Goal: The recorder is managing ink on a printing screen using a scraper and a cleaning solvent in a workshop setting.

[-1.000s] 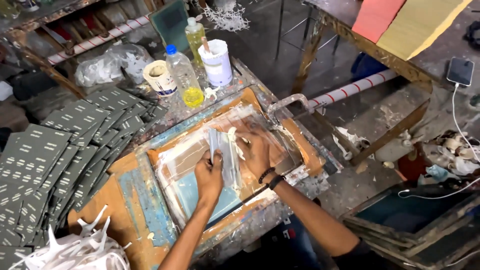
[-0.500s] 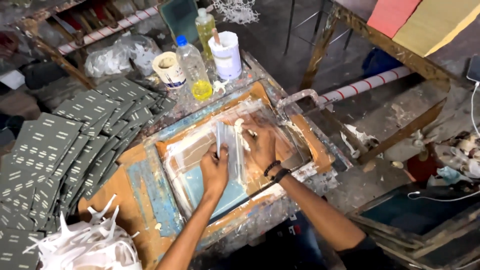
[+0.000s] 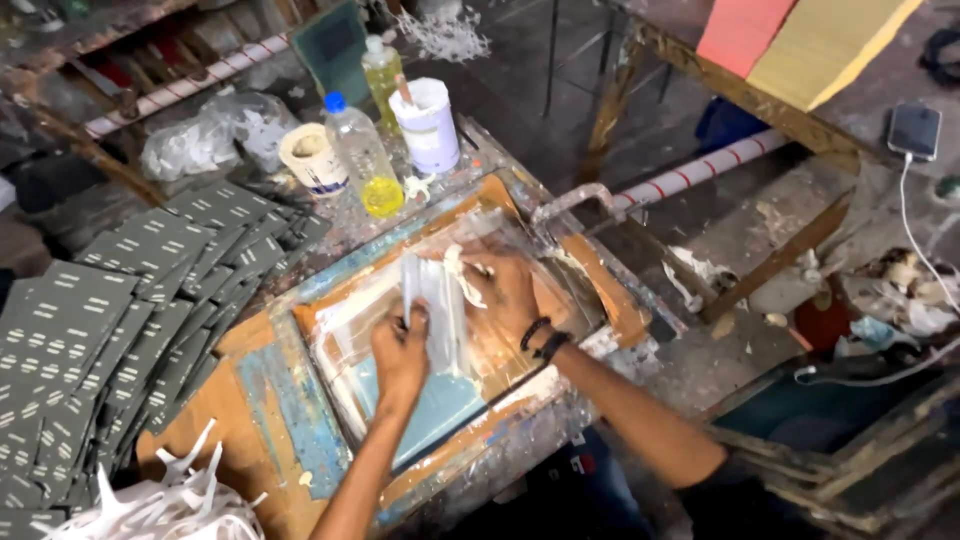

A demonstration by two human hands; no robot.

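Note:
A wooden-framed printing screen (image 3: 300, 395) lies on a paint-stained workbench. Both of my hands grip a white-smeared squeegee (image 3: 437, 300) that rests across the mesh inside the frame. My left hand (image 3: 400, 350) holds its near end and my right hand (image 3: 505, 290) holds its far side. White ink is smeared over the mesh around the blade; a pale blue patch (image 3: 435, 410) of mesh shows near my left wrist. Dark bands circle my right wrist.
Many dark grey printed cards (image 3: 110, 310) are spread left of the frame. Behind it stand a white tub (image 3: 428, 125), a clear bottle with yellow liquid (image 3: 362, 155), another bottle (image 3: 383, 75) and a tape roll (image 3: 312, 158). White scraps (image 3: 165, 505) pile at front left. A phone (image 3: 914, 130) charges at right.
Both hands and the squeegee have slid a little toward me across the mesh. The head camera has drifted, so the bench sits slightly further right in view.

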